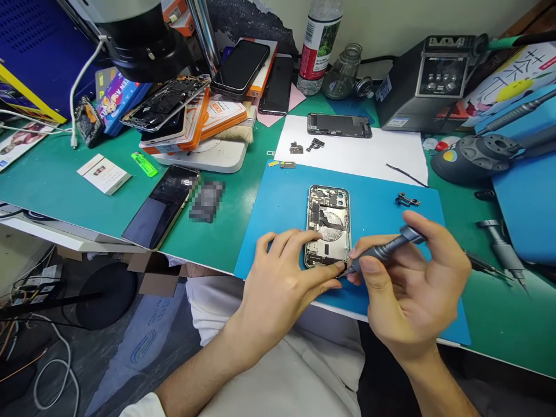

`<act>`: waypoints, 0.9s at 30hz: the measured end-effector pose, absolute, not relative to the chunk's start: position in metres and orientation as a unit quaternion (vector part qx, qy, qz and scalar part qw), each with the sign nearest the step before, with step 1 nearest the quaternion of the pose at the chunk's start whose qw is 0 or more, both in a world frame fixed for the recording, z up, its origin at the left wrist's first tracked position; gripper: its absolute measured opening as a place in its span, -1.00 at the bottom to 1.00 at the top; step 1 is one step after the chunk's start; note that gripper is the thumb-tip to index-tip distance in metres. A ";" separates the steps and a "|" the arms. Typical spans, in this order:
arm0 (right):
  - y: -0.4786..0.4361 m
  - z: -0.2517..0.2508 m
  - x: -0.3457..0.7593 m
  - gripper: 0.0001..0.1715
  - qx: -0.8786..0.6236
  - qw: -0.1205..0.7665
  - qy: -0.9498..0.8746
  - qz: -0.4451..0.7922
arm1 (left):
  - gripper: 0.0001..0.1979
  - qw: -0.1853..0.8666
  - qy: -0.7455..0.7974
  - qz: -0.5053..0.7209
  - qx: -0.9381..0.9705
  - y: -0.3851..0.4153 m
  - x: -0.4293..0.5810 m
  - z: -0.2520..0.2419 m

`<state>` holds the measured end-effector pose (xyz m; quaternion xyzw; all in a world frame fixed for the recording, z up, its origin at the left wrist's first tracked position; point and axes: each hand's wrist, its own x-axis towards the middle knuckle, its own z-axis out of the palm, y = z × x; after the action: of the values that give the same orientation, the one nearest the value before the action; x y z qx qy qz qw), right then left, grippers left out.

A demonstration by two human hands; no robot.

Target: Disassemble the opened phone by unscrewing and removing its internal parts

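Note:
An opened phone body (328, 217) lies on a blue work mat (282, 202), its inner parts showing. My left hand (282, 278) pinches the phone's near edge between thumb and fingers, holding it steady. My right hand (412, 289) is closed round a grey screwdriver (386, 248), whose tip touches the phone's near right corner. A small metal bracket (407, 200) lies on the mat to the right of the phone.
A white sheet (391, 156) behind the mat carries a phone screen (339, 125) and small parts (304, 147). Stacked phones and orange boxes (195, 110) sit at left beside a microscope (139, 40). A dark phone (163, 205) lies near the table's edge. A soldering station (430, 81) and tools (504, 252) stand right.

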<state>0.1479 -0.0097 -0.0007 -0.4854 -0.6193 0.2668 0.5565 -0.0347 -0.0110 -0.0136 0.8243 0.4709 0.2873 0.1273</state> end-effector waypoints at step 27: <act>0.002 -0.012 0.151 -0.05 -0.428 0.617 -0.647 0.132 | -0.75 0.114 0.468 0.291 0.826 -0.011 -0.034 -0.017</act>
<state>0.1508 0.0023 -0.0120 -0.4276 -0.6472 0.1318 0.6171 -0.0343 -0.0112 -0.0165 0.8264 0.4682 0.2913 0.1139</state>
